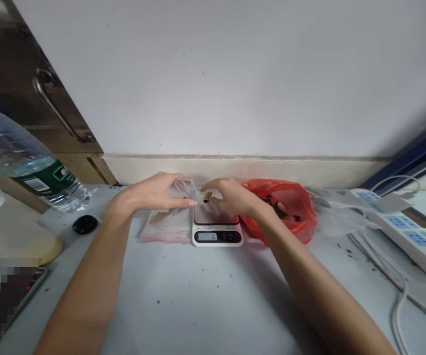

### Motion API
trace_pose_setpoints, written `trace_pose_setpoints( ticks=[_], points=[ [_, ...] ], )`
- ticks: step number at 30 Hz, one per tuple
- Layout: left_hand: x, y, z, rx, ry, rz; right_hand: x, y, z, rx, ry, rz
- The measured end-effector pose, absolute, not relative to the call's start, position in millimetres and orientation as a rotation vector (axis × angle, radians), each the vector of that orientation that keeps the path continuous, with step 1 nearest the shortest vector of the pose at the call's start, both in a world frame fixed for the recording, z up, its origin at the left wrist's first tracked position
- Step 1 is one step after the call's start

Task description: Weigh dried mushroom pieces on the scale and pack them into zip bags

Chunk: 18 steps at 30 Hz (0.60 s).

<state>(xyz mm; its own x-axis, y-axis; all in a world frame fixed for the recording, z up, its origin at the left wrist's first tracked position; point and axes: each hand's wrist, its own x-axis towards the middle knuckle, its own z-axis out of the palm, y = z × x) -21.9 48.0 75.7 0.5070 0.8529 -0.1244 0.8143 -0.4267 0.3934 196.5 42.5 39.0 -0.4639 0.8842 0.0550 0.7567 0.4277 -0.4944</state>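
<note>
My left hand point(161, 192) pinches a clear plastic zip bag point(186, 186) by its upper edge, holding its mouth up beside the scale. Beneath that hand lies a stack of clear zip bags point(166, 231) with pinkish edges; brownish pieces show through the top one. Over the plate of a white digital kitchen scale point(217, 236), my right hand point(227, 197) curls its thumb and fingers around a small brown dried slice point(207, 196). The scale's display is lit. Right of it sits an open red plastic bag point(301, 212) with dark and tan dried slices point(281, 209) inside.
A large water bottle point(39, 162) and a black oval object point(84, 224) are at the left, near a phone point(35, 281). At the right lie crumpled clear plastic point(338, 212), a white power strip point(412, 231) and cables point(382, 276). The wall point(235, 88) rises behind.
</note>
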Motion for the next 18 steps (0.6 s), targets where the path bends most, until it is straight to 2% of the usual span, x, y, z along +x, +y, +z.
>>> trace_pose_setpoints(
  ticks=[3,6,11,18],
  points=[
    [-23,48,76,2.34,1.405,0.117,195,46,33,-1.457,-2.541,0.549],
    [-22,49,74,2.337,1.41,0.081,199,47,35,-1.478,-2.43,0.604],
    [-19,48,76,2.327,1.384,0.117,208,42,49,-1.053,-2.025,0.85],
    [-17,40,89,2.269,1.152,0.459,216,31,63,-0.921,-2.275,0.594]
  ],
)
